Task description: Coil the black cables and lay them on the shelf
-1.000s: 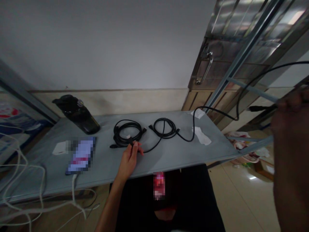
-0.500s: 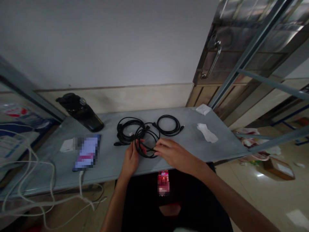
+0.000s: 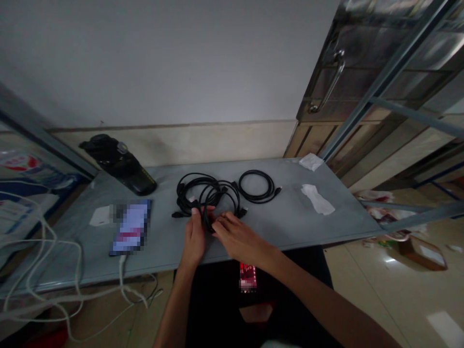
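Note:
Both my hands are at the table's front edge, pinching a looped black cable (image 3: 221,198) that lies over the left of two other coils. My left hand (image 3: 194,238) grips the loops from the left. My right hand (image 3: 235,235) comes in from the right, its fingers on the same bundle. Under and beside it lies a larger black cable coil (image 3: 192,195), partly covered. A smaller black cable coil (image 3: 259,186) rests apart to the right, its plug pointing right. The grey metal table (image 3: 275,217) carries them all.
A black bottle (image 3: 119,165) lies at the table's back left, and a phone with a blurred screen (image 3: 130,227) sits near the front left, a white cable (image 3: 43,251) trailing off the table. Tissue pieces (image 3: 318,199) lie on the right. Metal shelf frames and a door stand behind.
My right hand has moved in from the far right, and the loose cable it held now lies looped on the table. Both hands press together on the loops, closer than half a second ago.

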{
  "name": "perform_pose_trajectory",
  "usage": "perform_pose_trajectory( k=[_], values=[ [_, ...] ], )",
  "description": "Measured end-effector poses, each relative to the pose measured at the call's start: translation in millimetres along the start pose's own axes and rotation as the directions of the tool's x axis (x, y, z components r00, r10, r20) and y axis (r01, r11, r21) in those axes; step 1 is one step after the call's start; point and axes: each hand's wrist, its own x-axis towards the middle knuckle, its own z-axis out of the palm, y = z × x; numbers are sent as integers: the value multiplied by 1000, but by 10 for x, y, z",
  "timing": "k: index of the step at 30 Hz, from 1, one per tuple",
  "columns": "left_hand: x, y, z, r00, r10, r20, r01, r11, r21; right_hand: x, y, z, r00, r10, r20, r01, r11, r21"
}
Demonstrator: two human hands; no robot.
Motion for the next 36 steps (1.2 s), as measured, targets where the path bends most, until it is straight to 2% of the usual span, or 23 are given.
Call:
perform_pose_trajectory(
  k=[3, 6, 10, 14, 17, 19, 22, 24, 27, 29, 31, 34, 36],
  values=[
    [10, -23, -3, 1000, 2, -6, -3, 1000, -16, -31, 12, 70, 998, 55, 17, -56, 997, 48],
    [13, -4, 4, 999, 37, 7, -37, 999, 36, -26, 20, 105, 997, 72, 12, -72, 996, 52],
    [2, 25, 16, 997, 52, 57, -56, 995, 81, 25, 33, 12, 984, 175, 23, -176, 983, 61],
    [-17, 25, 22, 992, 86, 95, -96, 990, 105, 78, 86, -234, 977, 211, 8, -212, 977, 13],
    [-19, 17, 30, 987, 140, 83, -146, 987, 73, 118, 150, -494, 983, 177, 45, -176, 984, -24],
    [-12, 13, 37, 982, 166, 86, -169, 985, 28, 165, 185, -699, 980, 195, 34, -194, 980, -37],
    [-6, 20, 47, 980, 155, 125, -158, 987, 11, 333, 201, -982, 963, 249, -104, -253, 967, -18],
    [-10, 38, 47, 973, 144, 179, -153, 987, 40, 532, 186, -1066, 946, 258, -197, -265, 964, -6],
    [-19, 72, 34, 960, 141, 243, -161, 985, 67, 908, 167, -908, 956, 184, -227, -201, 978, -55],
    [-22, 84, 14, 969, 134, 207, -150, 987, 65, 1133, 186, -633, 981, 97, -169, -114, 989, -97],
    [-21, 85, -11, 983, 116, 143, -124, 991, 50, 1273, 240, -311, 997, 44, -64, -51, 993, -111],
    [-16, 77, -37, 989, 102, 109, -107, 994, 39, 1286, 357, 64, 997, 72, 40, -68, 992, -104],
    [-14, 72, -34, 988, 110, 109, -115, 993, 40, 1195, 431, 166, 995, 82, 59, -75, 992, -99]
  ],
)
